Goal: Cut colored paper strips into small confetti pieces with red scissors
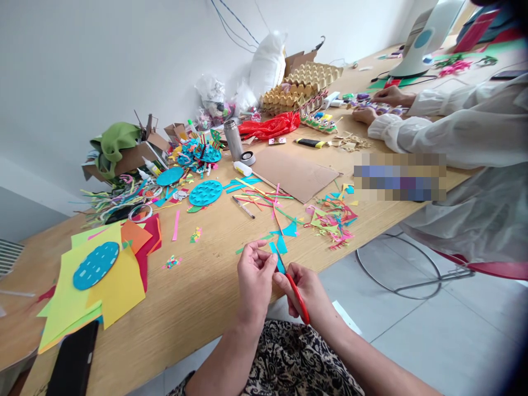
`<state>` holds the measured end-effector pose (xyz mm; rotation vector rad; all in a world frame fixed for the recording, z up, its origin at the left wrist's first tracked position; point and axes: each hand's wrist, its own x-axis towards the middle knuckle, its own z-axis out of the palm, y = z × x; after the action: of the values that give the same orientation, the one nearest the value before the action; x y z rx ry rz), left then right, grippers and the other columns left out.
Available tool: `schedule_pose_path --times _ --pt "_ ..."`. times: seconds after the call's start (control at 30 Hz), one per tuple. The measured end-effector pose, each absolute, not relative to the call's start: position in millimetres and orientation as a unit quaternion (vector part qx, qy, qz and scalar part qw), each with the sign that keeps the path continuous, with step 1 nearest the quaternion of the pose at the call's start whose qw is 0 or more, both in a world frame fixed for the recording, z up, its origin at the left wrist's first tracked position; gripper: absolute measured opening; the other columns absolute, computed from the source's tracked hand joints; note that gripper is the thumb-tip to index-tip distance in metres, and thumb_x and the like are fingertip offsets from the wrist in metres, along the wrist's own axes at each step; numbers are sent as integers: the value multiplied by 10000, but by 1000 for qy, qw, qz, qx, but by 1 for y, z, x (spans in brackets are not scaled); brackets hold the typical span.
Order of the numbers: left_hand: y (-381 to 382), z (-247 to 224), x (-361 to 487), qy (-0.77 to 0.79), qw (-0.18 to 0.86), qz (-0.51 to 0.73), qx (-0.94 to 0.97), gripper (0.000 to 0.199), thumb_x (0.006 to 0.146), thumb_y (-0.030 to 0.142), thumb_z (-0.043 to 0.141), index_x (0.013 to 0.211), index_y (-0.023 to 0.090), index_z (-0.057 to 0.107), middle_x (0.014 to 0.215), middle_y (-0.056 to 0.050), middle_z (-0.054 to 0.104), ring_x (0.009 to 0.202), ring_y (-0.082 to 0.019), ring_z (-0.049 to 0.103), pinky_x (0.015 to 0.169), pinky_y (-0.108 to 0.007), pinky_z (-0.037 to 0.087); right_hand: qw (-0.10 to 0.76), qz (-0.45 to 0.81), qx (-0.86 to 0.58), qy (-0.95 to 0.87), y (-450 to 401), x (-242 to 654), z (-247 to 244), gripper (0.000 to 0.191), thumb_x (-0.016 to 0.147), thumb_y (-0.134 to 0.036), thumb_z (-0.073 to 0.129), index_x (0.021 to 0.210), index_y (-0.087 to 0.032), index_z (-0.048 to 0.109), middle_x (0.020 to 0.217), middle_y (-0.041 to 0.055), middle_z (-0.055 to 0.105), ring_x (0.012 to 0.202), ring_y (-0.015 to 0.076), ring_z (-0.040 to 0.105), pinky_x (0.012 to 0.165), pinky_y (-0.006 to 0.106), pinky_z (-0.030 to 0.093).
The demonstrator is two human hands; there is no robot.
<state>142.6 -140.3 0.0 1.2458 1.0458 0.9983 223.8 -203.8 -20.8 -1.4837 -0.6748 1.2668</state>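
Note:
My right hand (303, 286) grips a pair of red-handled scissors (297, 297), their blades pointing up and to the left. A small blue paper piece (277, 257) is pinched by the fingertips of my left hand (256, 275), right beside the blades. How far the blades are apart is too small to tell. Just beyond my hands lie blue paper scraps (289, 228) and thin coloured paper strips (268, 198). To the right is a heap of mixed paper clippings (332, 217).
A blue oval with pale marks (95, 266) rests on coloured paper sheets (74, 308) at left, near a black phone (73, 360). Farther back are a blue textured oval (205, 193), a steel flask (233, 141), cardboard (295, 170) and egg trays (315, 75). A co-worker's hands (365, 114) are at right.

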Motion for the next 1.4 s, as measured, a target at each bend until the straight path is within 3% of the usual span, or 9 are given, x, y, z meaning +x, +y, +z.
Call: schedule_pose_path --times 0.8,1.1,1.4 --pt "-129 5 138 439 615 436 489 304 706 227 653 975 142 541 804 -32 593 701 -118 575 624 -237 491 512 515 -620 -299 -203 227 -22 452 665 -526 675 617 -222 343 307 -95 422 236 89 422 260 145 231" --pt "-130 11 138 443 618 411 503 314 694 216 654 976 113 565 687 -12 596 611 -108 564 586 -232 488 501 533 -599 -326 -203 230 -21 407 714 -508 632 652 -214 358 403 -70 499 315 95 487 316 162 315" --pt "-130 15 138 440 628 395 507 349 686 204 660 1007 114 557 652 -5 608 576 -109 579 582 -232 490 505 549 -579 -330 -205 230 -21 399 743 -511 610 661 -211 361 414 -62 514 326 90 483 325 165 309"
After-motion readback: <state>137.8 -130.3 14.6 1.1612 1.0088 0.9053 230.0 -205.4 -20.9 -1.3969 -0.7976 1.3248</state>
